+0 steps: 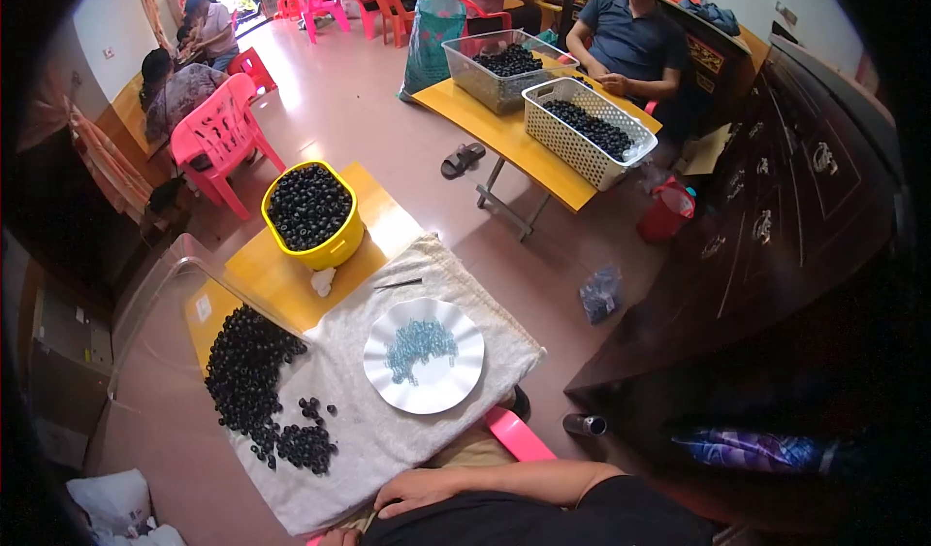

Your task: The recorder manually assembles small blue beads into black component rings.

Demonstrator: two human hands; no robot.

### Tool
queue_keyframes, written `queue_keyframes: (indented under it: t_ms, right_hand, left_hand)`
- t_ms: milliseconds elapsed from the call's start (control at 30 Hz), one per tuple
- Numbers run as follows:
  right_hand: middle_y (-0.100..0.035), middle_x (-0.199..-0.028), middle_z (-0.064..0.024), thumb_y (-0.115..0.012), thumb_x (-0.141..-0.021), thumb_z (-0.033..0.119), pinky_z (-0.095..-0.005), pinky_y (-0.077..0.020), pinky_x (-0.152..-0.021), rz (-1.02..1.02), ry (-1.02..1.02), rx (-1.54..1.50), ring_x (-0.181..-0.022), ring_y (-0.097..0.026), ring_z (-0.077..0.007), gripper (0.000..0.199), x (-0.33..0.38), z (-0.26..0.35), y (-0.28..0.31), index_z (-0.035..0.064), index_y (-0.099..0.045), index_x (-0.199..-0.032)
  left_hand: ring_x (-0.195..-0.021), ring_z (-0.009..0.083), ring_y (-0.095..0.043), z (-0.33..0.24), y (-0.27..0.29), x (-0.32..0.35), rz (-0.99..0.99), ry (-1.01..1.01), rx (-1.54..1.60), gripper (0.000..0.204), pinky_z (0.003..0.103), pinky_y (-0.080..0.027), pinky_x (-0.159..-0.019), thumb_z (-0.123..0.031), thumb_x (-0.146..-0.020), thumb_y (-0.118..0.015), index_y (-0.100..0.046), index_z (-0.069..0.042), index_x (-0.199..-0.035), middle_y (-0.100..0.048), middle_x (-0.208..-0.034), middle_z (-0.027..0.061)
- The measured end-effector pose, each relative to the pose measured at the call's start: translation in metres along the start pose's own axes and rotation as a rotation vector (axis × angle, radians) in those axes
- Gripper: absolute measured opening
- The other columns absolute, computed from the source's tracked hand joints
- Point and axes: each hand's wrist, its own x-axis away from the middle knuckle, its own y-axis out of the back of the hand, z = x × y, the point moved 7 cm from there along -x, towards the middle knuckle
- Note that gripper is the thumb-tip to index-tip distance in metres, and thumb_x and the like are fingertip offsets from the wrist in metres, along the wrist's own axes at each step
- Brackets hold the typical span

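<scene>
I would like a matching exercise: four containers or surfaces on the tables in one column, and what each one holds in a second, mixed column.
Things:
1. yellow bucket
2. white plate
3. white cloth
4. white basket

Holds:
A. small pale blue pieces
B. loose pile of black rings at its left edge
C. black rings, on the far table
D. black rings, filled to the rim, on the near table

Pairs: 1-D, 2-A, 3-B, 4-C

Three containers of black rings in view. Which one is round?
The yellow plastic bucket on the near wooden table. The grey plastic crate and the white lattice basket on the far table are both rectangular.
</scene>
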Motion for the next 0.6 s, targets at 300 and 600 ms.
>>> queue_keyframes:
  t_ms: [300,600]
  right_hand:
    - [-0.063,-0.117,-0.0219,-0.045,-0.100,0.043,-0.0398,-0.0448,-0.095,0.009,0.017,-0.007,-0.111,-0.058,-0.0352,0.054,0.001,0.002,0.000,-0.0048,-0.059,-0.119]
    - [-0.065,-0.108,-0.0213,-0.046,-0.099,0.044,-0.0413,-0.0458,-0.090,-0.079,0.056,-0.064,-0.104,-0.061,-0.0353,0.052,0.002,-0.002,0.004,-0.0037,-0.061,-0.114]
  left_hand:
    - [-0.060,0.0170,-0.056,0.000,0.005,-0.003,-0.036,-0.156,-0.005,0.019,0.033,-0.043,-0.053,-0.019,-0.076,-0.058,-0.064,-0.018,-0.094,-0.058,-0.080,0.0001]
    - [-0.060,0.0185,-0.056,0.001,-0.009,0.008,-0.069,-0.141,-0.050,0.021,0.034,-0.043,-0.053,-0.019,-0.080,-0.061,-0.067,-0.016,-0.100,-0.063,-0.086,0.0016]
